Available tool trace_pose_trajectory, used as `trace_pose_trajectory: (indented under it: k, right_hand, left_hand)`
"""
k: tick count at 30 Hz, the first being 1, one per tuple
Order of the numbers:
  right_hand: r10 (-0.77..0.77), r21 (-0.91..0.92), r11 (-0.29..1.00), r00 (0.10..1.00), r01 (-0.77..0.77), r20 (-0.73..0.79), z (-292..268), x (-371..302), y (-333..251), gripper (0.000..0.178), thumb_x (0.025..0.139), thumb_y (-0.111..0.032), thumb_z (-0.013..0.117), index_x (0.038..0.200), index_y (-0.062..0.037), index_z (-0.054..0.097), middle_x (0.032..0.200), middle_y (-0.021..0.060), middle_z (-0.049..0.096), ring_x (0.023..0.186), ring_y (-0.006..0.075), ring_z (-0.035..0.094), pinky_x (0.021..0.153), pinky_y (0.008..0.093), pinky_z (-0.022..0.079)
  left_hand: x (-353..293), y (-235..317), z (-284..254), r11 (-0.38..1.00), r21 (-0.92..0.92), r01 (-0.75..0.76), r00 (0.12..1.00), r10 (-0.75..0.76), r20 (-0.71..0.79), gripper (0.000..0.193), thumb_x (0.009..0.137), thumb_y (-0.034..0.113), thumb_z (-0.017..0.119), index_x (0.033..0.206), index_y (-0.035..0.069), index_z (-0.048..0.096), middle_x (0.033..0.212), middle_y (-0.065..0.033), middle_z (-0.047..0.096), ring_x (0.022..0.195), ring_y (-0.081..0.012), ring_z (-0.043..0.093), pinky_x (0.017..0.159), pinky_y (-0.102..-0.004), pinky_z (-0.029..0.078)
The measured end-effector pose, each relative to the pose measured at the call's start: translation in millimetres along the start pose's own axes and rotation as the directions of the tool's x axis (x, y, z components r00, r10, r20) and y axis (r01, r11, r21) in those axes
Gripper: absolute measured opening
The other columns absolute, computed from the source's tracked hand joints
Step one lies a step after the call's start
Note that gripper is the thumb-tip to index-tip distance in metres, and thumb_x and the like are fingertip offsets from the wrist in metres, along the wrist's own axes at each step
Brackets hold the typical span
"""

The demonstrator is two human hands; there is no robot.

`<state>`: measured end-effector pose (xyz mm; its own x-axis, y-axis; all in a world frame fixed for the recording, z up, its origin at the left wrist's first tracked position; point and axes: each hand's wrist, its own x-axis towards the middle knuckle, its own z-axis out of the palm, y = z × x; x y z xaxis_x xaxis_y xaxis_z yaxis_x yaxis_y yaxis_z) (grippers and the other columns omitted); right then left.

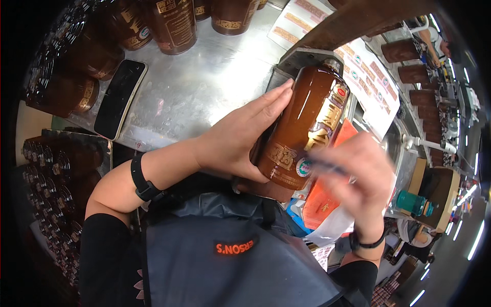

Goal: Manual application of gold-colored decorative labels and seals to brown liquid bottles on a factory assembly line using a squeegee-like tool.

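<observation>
A glossy brown bottle (302,112) with gold lettering and a small round green-and-white sticker (303,167) lies tilted on a dark support. Its neck points away from me. My left hand (245,128) is wrapped along the bottle's left side, fingers near its shoulder and thumb by its base. Over the lower right of the bottle is my right hand (358,174), smeared by motion. A dark, thin tool (327,166) shows between its closed fingers, reaching toward the sticker; its exact kind is too blurred to tell.
Several brown bottles (171,25) stand along the metal table's (204,77) far left. A black phone (120,100) lies near them. Printed label sheets (373,82) hang beyond the bottle. Orange-red paper (327,202) lies below my right hand. At right sits a cardboard box (440,194) beside a green bottle (411,203).
</observation>
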<state>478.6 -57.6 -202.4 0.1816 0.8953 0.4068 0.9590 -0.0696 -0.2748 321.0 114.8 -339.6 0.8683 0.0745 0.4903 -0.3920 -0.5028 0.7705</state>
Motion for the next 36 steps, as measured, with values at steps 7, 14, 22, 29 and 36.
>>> trace_pose_trajectory:
  k: [7, 14, 22, 29, 36]
  right_hand:
    - [0.031, 0.181, 0.98, 0.953, -0.089, 0.302, -4, 25, -18, 0.021, 0.075, -0.004, 0.078, 0.096, -0.0035, 0.074, 0.073, 0.0033, 0.061, 0.071, 0.0143, 0.058, 0.063, 0.024, 0.043]
    - [0.12, 0.185, 0.971, 0.978, -0.151, 0.169, 0, 19, -7, 0.017, 0.078, 0.0, 0.076, 0.094, -0.0045, 0.074, 0.074, 0.0016, 0.063, 0.067, 0.0118, 0.058, 0.062, 0.0239, 0.045]
    - [0.556, 0.42, 0.731, 0.826, -0.538, 0.092, 16, -32, 12, 0.018, 0.082, -0.006, 0.076, 0.098, -0.0005, 0.072, 0.077, 0.002, 0.064, 0.072, 0.0094, 0.055, 0.063, 0.0244, 0.043]
    - [0.374, 0.49, 0.802, 0.927, -0.341, 0.032, 22, -49, 13, 0.019, 0.079, -0.005, 0.077, 0.096, 0.0017, 0.072, 0.077, 0.0031, 0.063, 0.068, 0.0092, 0.054, 0.061, 0.0238, 0.041]
    - [0.531, 0.387, 0.77, 0.846, -0.508, 0.053, 18, -46, 13, 0.017, 0.081, -0.003, 0.073, 0.097, -0.0015, 0.073, 0.076, 0.0027, 0.061, 0.067, 0.0111, 0.055, 0.062, 0.0237, 0.043]
  left_hand:
    - [0, 2, -5, 0.998, 0.058, 0.009, 1.0, -0.01, 0.018, 0.12, 0.063, 0.04, 0.086, 0.151, -0.007, 0.019, 0.156, -0.029, 0.022, 0.139, -0.0412, 0.036, 0.114, -0.0418, 0.034]
    - [0, 3, -5, 0.999, 0.049, 0.023, 0.999, -0.025, 0.028, 0.12, 0.063, 0.04, 0.086, 0.151, -0.006, 0.019, 0.156, -0.0279, 0.022, 0.14, -0.0404, 0.035, 0.114, -0.0418, 0.035]
    - [0, 0, -4, 0.999, 0.004, 0.049, 0.997, -0.049, 0.057, 0.123, 0.063, 0.035, 0.086, 0.154, -0.003, 0.013, 0.158, -0.0271, 0.02, 0.144, -0.0408, 0.029, 0.115, -0.0414, 0.034]
    - [3, 3, -4, 0.999, 0.012, 0.047, 0.996, -0.048, 0.069, 0.119, 0.065, 0.029, 0.084, 0.154, -0.002, 0.013, 0.158, -0.0278, 0.02, 0.145, -0.0421, 0.026, 0.117, -0.0434, 0.03]
    - [4, 5, -7, 0.998, -0.003, 0.057, 0.994, -0.056, 0.089, 0.119, 0.064, 0.029, 0.084, 0.154, -0.003, 0.012, 0.157, -0.0273, 0.021, 0.145, -0.0417, 0.026, 0.118, -0.0434, 0.029]
